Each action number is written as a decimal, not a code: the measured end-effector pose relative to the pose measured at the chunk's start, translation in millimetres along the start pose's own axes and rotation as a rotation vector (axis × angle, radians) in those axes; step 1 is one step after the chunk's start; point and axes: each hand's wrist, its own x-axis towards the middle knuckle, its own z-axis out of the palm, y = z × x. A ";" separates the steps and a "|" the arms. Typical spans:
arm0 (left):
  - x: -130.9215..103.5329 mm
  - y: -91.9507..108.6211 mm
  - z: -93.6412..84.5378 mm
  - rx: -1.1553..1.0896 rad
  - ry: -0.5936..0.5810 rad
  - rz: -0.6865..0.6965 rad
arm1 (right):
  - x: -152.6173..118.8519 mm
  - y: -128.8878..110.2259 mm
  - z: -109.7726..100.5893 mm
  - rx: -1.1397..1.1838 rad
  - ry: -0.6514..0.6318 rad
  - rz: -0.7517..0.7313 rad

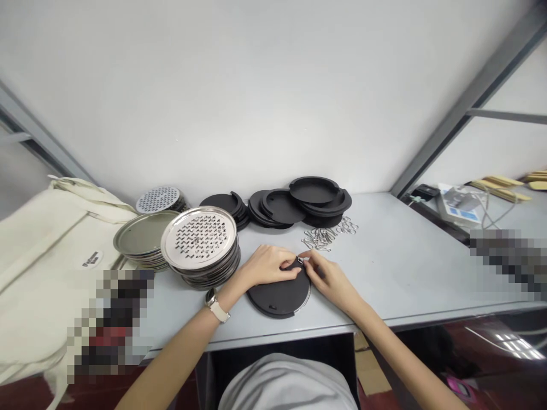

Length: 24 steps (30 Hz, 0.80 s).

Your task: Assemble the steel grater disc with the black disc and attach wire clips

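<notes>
A round black disc [280, 296] with a thin silvery rim at its right lies near the table's front edge. My left hand [269, 265] grips its upper edge, thumb on top and fingers closed round it. At the same edge, the fingertips of my right hand [322, 276] pinch a small metal clip [300, 260]. Just behind my hands is a loose heap of metal hooks [318, 238]. To the left stands a stack of round metal plates, with a perforated silvery plate [199, 238] on top.
Black round trays [314, 191] are piled along the wall. Further left are a plain metal plate stack [145, 233], another perforated plate [158, 199] and cream cloth bags [43, 245]. Grey metal posts [444, 136] flank the table [397, 262]; a white box [459, 205] sits right.
</notes>
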 end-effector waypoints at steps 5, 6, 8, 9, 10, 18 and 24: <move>-0.3 -0.8 0.0 0.004 0.000 -0.012 | -0.2 0.2 1.8 0.010 0.005 0.016; -0.3 -0.9 0.0 0.005 0.000 -0.012 | -0.5 0.7 2.2 0.012 0.004 0.020; -0.1 -1.2 -0.1 0.007 0.000 -0.010 | -1.2 1.7 2.7 0.016 0.005 0.025; 0.0 -1.2 -0.2 0.006 -0.001 -0.009 | -1.7 2.2 2.9 0.019 0.007 0.024; 0.1 -1.2 -0.3 0.005 -0.004 -0.009 | -2.1 2.7 3.0 0.021 0.008 0.023; 0.5 0.5 -1.7 0.000 -0.016 -0.023 | -2.5 5.1 2.5 0.051 0.011 0.009; 0.9 1.7 -3.2 -0.002 -0.034 -0.018 | -3.0 6.2 -0.3 0.094 -0.015 0.015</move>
